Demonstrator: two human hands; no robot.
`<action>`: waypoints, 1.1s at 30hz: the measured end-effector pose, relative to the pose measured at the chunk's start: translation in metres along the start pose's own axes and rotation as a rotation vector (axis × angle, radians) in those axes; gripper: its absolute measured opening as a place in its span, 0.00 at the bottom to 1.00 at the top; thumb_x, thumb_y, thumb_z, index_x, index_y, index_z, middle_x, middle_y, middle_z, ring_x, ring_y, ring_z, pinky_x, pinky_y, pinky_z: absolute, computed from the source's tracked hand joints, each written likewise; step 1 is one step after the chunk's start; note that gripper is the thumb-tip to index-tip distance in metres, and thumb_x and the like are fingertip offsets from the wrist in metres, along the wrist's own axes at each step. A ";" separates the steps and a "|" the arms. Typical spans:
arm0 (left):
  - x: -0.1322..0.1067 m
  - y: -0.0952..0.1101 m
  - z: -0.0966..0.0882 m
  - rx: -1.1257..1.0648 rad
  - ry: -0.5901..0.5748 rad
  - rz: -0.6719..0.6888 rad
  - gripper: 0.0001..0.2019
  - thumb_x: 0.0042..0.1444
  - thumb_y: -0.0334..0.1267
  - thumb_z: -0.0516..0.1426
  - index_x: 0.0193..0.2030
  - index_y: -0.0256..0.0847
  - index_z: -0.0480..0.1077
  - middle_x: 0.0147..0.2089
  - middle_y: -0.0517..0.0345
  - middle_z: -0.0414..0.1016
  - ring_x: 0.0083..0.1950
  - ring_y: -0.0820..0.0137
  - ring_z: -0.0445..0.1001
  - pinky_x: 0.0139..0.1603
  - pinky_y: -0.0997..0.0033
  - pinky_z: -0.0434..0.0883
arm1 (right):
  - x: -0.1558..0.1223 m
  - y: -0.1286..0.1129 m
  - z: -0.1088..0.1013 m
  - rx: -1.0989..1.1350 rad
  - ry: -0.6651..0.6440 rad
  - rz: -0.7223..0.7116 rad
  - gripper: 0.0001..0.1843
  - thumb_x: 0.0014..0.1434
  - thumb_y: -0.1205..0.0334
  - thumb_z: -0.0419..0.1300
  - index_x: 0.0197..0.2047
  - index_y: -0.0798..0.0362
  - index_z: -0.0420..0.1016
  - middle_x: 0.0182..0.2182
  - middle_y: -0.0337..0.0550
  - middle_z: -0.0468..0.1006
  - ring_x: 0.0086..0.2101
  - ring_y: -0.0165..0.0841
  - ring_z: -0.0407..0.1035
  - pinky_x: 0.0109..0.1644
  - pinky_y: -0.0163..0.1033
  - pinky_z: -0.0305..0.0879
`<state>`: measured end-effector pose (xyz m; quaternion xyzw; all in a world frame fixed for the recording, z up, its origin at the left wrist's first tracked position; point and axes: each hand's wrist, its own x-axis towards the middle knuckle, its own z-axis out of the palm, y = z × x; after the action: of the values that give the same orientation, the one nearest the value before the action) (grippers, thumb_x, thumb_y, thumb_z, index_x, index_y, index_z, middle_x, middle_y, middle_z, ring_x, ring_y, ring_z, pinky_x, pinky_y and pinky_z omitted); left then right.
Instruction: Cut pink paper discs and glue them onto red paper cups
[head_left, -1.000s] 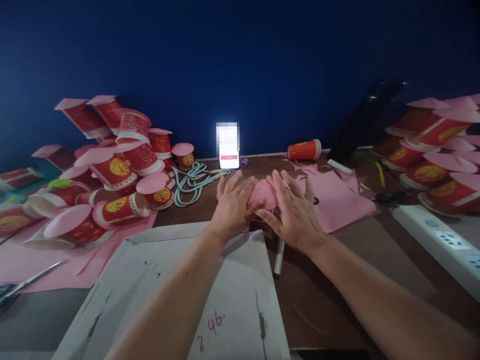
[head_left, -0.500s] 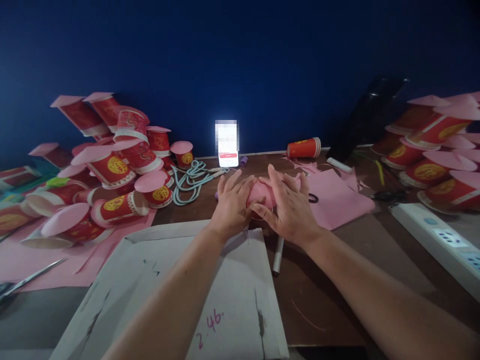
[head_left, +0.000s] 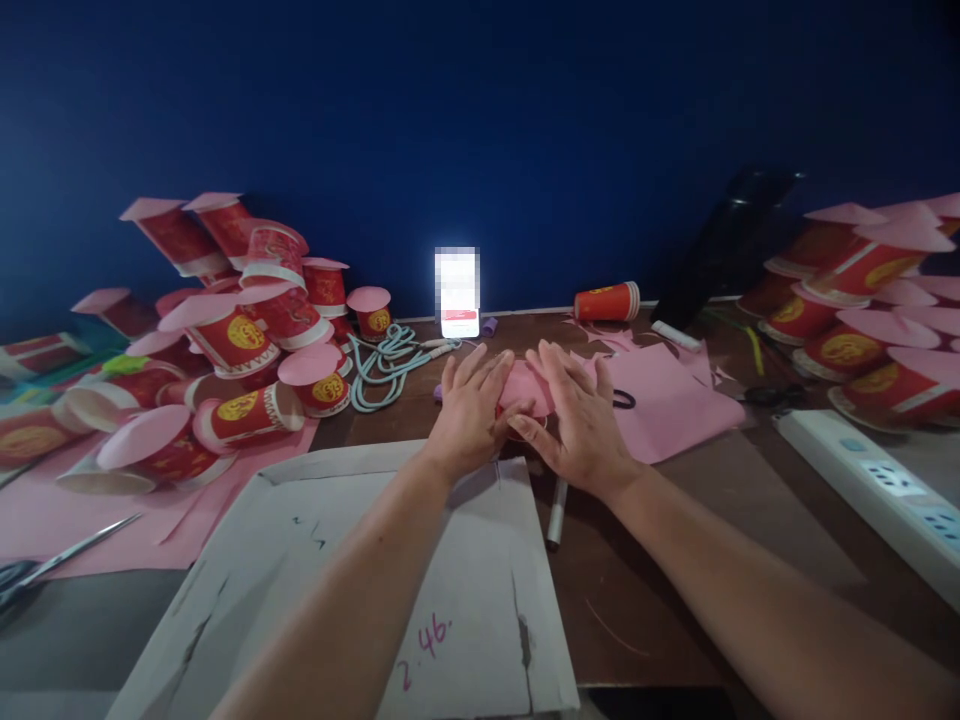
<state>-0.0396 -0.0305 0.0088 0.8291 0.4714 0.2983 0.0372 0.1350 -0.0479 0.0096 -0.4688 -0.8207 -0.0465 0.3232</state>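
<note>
My left hand (head_left: 474,408) lies over the left side of a pink paper top (head_left: 526,386), its fingers stretched out and pointing away from me. From the other side, my right hand (head_left: 576,418) rests on the same paper, with extended fingers and its thumb reaching inward near the left thumb. Between my thumbs shows a little of a pale rim under the paper. Whatever is beneath is mostly hidden by both hands. A white marker (head_left: 557,512) lies just below my right wrist.
Red cups with pink paper tops are piled at left (head_left: 244,338) and right (head_left: 844,350). A lit phone (head_left: 459,322) leans on the wall by a coiled cable (head_left: 382,372). Scissors (head_left: 75,550), a marked white board (head_left: 352,600), pink paper (head_left: 679,405) and a power strip (head_left: 840,455) surround my arms.
Both hands stay on the pink paper top, with only small shifts of the fingers. The whole view has moved slightly.
</note>
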 end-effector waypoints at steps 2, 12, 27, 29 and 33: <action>0.000 -0.002 -0.002 -0.079 0.036 -0.028 0.33 0.62 0.57 0.45 0.68 0.39 0.52 0.69 0.44 0.57 0.72 0.56 0.48 0.69 0.45 0.44 | -0.001 0.002 -0.003 0.027 0.060 -0.008 0.43 0.63 0.42 0.46 0.72 0.53 0.33 0.66 0.54 0.56 0.66 0.46 0.46 0.66 0.64 0.37; -0.001 -0.012 -0.009 -0.070 0.026 -0.017 0.49 0.49 0.70 0.50 0.70 0.40 0.47 0.71 0.43 0.52 0.73 0.53 0.42 0.70 0.46 0.42 | -0.008 0.020 0.005 0.263 0.075 0.065 0.51 0.59 0.37 0.51 0.72 0.56 0.30 0.67 0.63 0.50 0.65 0.49 0.48 0.64 0.62 0.49; -0.002 0.008 -0.013 0.153 0.043 0.068 0.25 0.67 0.44 0.41 0.68 0.38 0.54 0.69 0.54 0.58 0.73 0.59 0.41 0.71 0.47 0.33 | -0.007 0.021 0.014 0.452 -0.194 0.335 0.67 0.46 0.39 0.66 0.72 0.59 0.27 0.64 0.66 0.55 0.62 0.52 0.55 0.57 0.57 0.64; -0.002 0.009 -0.011 0.163 0.043 0.065 0.25 0.66 0.43 0.42 0.67 0.36 0.55 0.69 0.52 0.59 0.73 0.58 0.42 0.71 0.47 0.33 | -0.005 0.019 0.014 0.447 -0.170 0.337 0.65 0.46 0.40 0.67 0.71 0.60 0.31 0.61 0.65 0.62 0.60 0.51 0.60 0.55 0.56 0.65; -0.002 0.011 -0.007 0.172 0.054 0.059 0.25 0.66 0.42 0.42 0.66 0.34 0.57 0.67 0.50 0.61 0.73 0.57 0.43 0.71 0.46 0.35 | 0.000 0.017 0.017 0.478 -0.145 0.239 0.48 0.48 0.47 0.67 0.66 0.54 0.54 0.54 0.56 0.72 0.55 0.47 0.66 0.58 0.55 0.62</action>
<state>-0.0364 -0.0400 0.0174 0.8345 0.4714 0.2798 -0.0555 0.1400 -0.0323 -0.0082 -0.4749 -0.7682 0.2205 0.3683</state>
